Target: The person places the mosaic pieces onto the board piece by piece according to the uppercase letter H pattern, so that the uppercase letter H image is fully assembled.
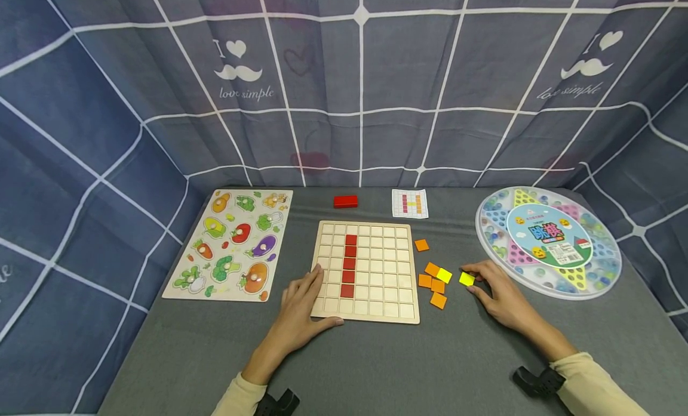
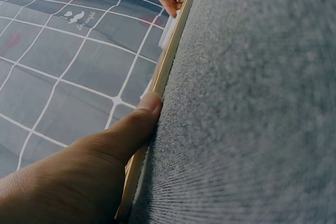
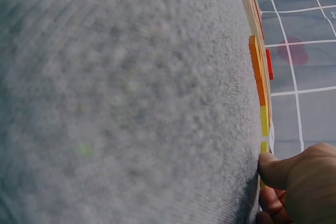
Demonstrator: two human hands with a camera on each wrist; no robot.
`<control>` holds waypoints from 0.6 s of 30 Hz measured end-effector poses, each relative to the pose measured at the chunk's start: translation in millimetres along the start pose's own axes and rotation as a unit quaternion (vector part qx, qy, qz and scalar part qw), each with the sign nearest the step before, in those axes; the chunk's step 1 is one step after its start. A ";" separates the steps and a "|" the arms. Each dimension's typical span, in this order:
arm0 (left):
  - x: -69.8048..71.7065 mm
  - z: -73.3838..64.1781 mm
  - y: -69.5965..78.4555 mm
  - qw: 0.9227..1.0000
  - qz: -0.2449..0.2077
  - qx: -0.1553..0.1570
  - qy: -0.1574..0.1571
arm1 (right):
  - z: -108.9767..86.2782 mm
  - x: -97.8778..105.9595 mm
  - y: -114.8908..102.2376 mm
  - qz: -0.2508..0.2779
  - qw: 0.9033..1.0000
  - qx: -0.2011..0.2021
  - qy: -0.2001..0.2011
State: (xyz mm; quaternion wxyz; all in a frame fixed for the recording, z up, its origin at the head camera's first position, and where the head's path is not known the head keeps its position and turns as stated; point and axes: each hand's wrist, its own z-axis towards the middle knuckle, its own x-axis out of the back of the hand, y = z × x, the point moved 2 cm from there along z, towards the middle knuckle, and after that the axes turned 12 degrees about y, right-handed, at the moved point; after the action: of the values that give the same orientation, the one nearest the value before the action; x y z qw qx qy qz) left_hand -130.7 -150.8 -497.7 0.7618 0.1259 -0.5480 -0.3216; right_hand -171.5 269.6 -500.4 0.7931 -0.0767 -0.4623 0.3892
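Observation:
A wooden grid board [image 1: 378, 273] lies on the table, with several red square tiles [image 1: 349, 264] in one column. My left hand [image 1: 298, 311] rests at its lower left corner, fingers extended along the left side. In the left wrist view the thumb [image 2: 142, 111] touches the board's near edge. To the right of the board, my right hand [image 1: 500, 293] pinches a yellow square tile [image 1: 466, 279] between thumb and fingers, at table level. Another yellow tile [image 1: 444, 275] lies among several orange tiles [image 1: 438, 286] between that hand and the board.
A red block or stack of tiles [image 1: 346, 202] and a small pattern card [image 1: 409, 203] lie behind the board. On the left is a vegetable picture board [image 1: 228, 246]; on the right, a round game board [image 1: 548, 243]. A grid-patterned curtain [image 1: 333, 88] encloses the table's back and sides.

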 end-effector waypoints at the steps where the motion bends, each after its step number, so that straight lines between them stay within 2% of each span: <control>1: 0.2 0.1 0.2 1.000 -0.001 0.000 0.000 | 0.2 0.0 -0.1 0.000 1.000 0.002 0.002; 18: -0.1 -0.4 0.0 1.000 0.007 0.000 -0.001 | 2.0 1.4 -4.0 -0.014 1.000 -0.006 0.019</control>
State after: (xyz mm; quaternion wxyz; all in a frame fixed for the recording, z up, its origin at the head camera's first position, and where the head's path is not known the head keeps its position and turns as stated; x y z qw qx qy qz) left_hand -130.3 -150.8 -497.9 0.7638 0.1220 -0.5495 -0.3159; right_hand -170.6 267.4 -496.4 0.8067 -0.0820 -0.4504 0.3737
